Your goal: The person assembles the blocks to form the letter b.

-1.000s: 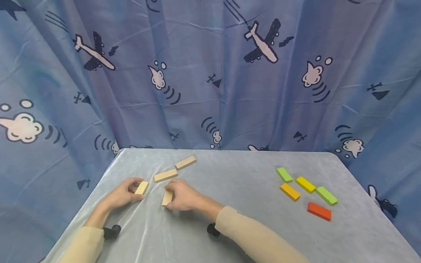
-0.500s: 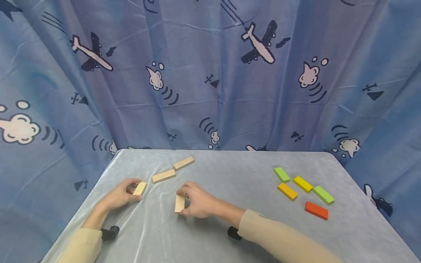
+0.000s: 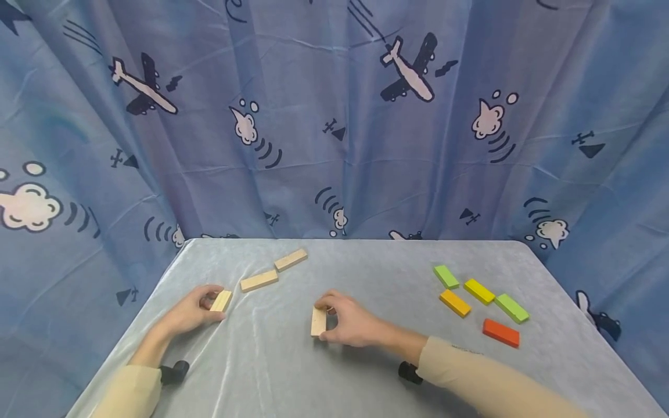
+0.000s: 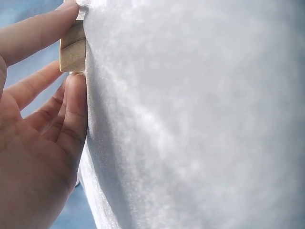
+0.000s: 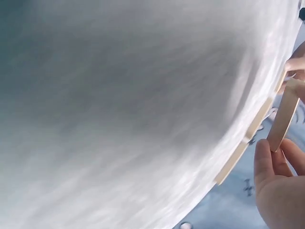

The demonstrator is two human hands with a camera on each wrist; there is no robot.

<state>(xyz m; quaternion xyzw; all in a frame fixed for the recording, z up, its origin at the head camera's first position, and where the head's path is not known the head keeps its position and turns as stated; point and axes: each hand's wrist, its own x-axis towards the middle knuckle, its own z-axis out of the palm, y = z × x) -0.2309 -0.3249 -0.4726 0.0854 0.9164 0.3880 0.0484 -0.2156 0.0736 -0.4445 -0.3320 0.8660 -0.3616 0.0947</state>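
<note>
Grey tabletop [image 3: 387, 278], wooden block [image 3: 318, 323], illegible sleeve-lettering [image 3: 467, 349]

Wooden block [image 3: 318, 323] in right hand [image 3: 352, 320]; second block [image 3: 222, 301] in left hand [image 3: 189, 312].

Head view from above, forward-down; wrist views close at the hands [image 3: 190, 310] [image 3: 352, 322]; tabletop [image 3: 381, 278] in all

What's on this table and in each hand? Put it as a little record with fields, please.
Left hand: pinches a wooden block
Right hand: pinches another wooden block
Loose wooden blocks: two, beyond the hands
Right side: red block, orange block, yellow block, two green blocks
Table: pale cover
Curtain: blue, printed with planes
</note>
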